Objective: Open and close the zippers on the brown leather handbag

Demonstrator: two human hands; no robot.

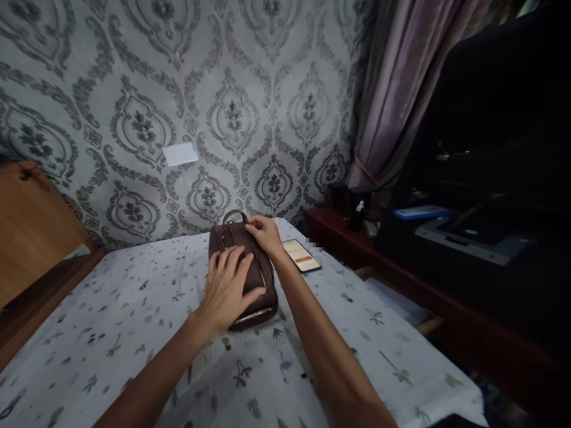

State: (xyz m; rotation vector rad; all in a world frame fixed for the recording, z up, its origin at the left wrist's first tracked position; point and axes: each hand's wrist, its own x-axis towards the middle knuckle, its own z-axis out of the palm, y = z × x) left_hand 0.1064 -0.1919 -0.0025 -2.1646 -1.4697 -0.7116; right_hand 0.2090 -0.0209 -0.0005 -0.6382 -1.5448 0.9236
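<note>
A dark brown bag (256, 273) with gold zippers and a top loop handle lies on a white patterned cloth (169, 333). My left hand (228, 285) rests on the bag's front with its fingers spread. At the bag's upper right, beside the handle, my right hand (264, 233) has thumb and fingertips pinched together at the edge; whatever is between them is too small to make out. Just right of my right wrist lies a phone (303, 255) with its screen lit.
Patterned wallpaper (232, 113) rises behind the cloth, with a white card (180, 154) on it. A wooden panel (35, 232) stands at the left. On the right are a dark red ledge (330, 226) with small items, a purple curtain (401, 89) and an open drawer (397, 302).
</note>
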